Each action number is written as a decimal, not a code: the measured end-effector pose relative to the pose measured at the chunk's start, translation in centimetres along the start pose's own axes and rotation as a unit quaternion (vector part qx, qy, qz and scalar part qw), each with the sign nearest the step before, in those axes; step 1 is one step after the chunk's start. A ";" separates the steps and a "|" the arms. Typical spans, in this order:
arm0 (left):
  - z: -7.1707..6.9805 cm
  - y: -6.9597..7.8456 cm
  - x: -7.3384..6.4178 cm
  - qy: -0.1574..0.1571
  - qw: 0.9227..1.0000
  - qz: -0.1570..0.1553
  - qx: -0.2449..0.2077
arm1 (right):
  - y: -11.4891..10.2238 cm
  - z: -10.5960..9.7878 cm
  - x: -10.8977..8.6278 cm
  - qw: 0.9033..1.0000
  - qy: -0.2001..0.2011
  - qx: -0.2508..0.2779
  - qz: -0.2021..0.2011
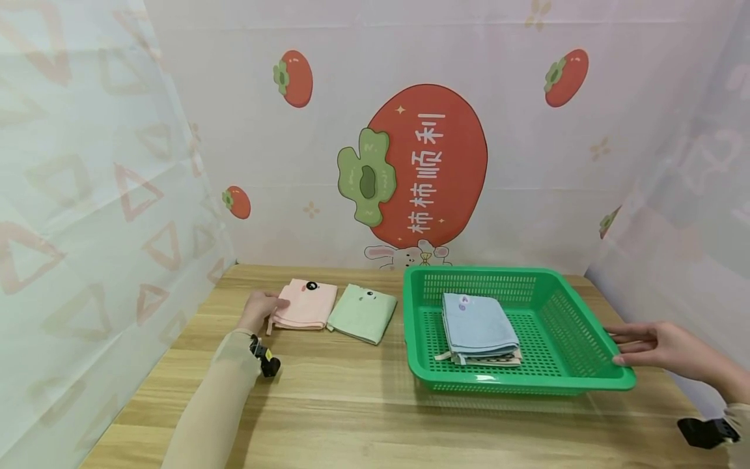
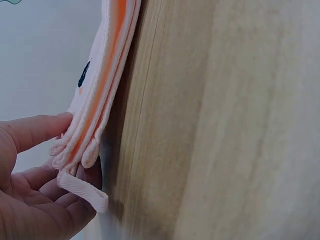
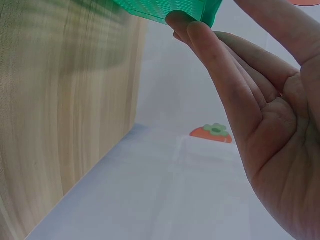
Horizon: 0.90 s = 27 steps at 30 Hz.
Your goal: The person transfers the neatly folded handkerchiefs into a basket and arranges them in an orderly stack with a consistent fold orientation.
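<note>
My left hand (image 1: 262,309) is at the left edge of a folded pink towel (image 1: 307,305), thumb on top and fingers beneath it. The left wrist view shows the pink towel's (image 2: 95,100) stacked layers and hanging loop pinched at the corner. A folded green towel (image 1: 362,314) lies just right of the pink one. My right hand (image 1: 665,352) grips the right rim of a green plastic basket (image 1: 515,384), fingers under the rim. Inside the basket a folded blue towel (image 1: 477,324) lies on top of other folded cloth, mostly hidden.
The wooden table (image 1: 328,404) carries all of this. A white patterned backdrop (image 1: 498,39) with printed persimmons stands behind it, and side sheets (image 1: 88,195) hang at left and right.
</note>
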<state>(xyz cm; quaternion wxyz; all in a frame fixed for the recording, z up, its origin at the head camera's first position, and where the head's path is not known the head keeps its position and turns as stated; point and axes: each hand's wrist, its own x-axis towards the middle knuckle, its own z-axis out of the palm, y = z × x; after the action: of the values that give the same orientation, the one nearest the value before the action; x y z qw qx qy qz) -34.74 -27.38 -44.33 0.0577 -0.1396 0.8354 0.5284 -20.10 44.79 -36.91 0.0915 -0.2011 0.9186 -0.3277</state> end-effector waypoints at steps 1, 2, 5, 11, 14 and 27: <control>0.0 0.0 0.0 -0.001 1.000 0.001 -0.002 | 0.0 0.0 0.0 1.000 -0.001 0.000 0.001; 0.0 0.0 0.0 -0.001 1.000 0.001 -0.006 | 0.0 0.0 0.0 1.000 -0.002 0.001 0.001; -0.2 0.1 0.1 0.000 1.000 0.003 -0.008 | 0.0 0.0 0.0 1.000 -0.003 0.004 0.000; -0.3 0.6 -0.1 0.016 1.000 -0.002 -0.005 | -0.1 0.1 -0.1 1.000 0.009 -0.009 0.000; -0.4 1.0 -0.2 0.019 1.000 -0.004 -0.015 | -0.2 0.1 -0.1 1.000 0.012 -0.012 0.002; -0.5 2.1 -0.8 0.017 0.998 0.012 -0.061 | 0.0 0.1 0.0 1.000 0.005 -0.005 -0.002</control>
<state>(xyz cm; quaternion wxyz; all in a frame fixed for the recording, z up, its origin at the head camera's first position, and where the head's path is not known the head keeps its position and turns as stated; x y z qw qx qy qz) -34.55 -26.83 -42.08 0.0281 -0.1419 0.8039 0.5769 -20.08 44.79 -36.99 0.0851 -0.2014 0.9202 -0.3246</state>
